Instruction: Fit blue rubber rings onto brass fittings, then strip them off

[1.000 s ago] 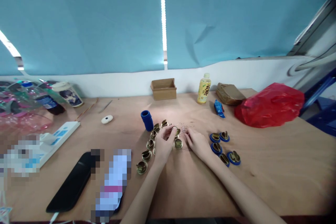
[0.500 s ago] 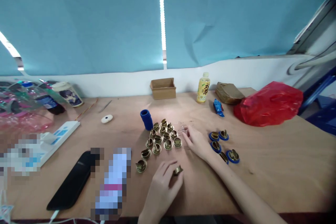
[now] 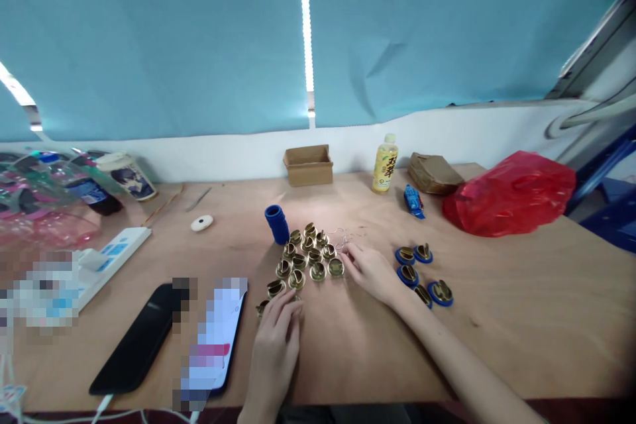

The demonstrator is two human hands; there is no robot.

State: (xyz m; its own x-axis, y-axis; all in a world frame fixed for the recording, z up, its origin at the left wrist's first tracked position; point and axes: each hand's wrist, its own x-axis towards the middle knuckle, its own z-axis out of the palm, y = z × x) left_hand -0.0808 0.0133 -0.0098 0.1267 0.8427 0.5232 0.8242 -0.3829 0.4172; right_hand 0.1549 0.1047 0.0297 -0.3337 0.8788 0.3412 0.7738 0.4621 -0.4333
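My left hand [image 3: 275, 328] is low over the near-left end of a cluster of round brass fittings [image 3: 314, 256], each with a raised bar. Its fingers are bent down around one brass fitting [image 3: 297, 299], mostly hidden beneath them. My right hand [image 3: 370, 271] rests at the cluster's right edge. Thumb and fingertips pinch at some thin wire pieces [image 3: 344, 238], too fine to make out well. To its right lie several brass fittings seated in blue rings [image 3: 407, 275]. Behind the cluster stands a leaning stack of blue rings [image 3: 277, 224].
An open cardboard box [image 3: 309, 172], a yellow drink bottle [image 3: 385, 165], a brown packet [image 3: 434, 174], a blue wrapper [image 3: 413, 201] and a red plastic bag [image 3: 511, 199] line the back. Leftward are two phones, one a black phone [image 3: 139, 341], a power strip [image 3: 116, 258] and bottles.
My left hand has moved left and away from me with the brass fitting, to the cluster's near-left end. My right hand has shifted slightly left and nearer beside the wire pieces.
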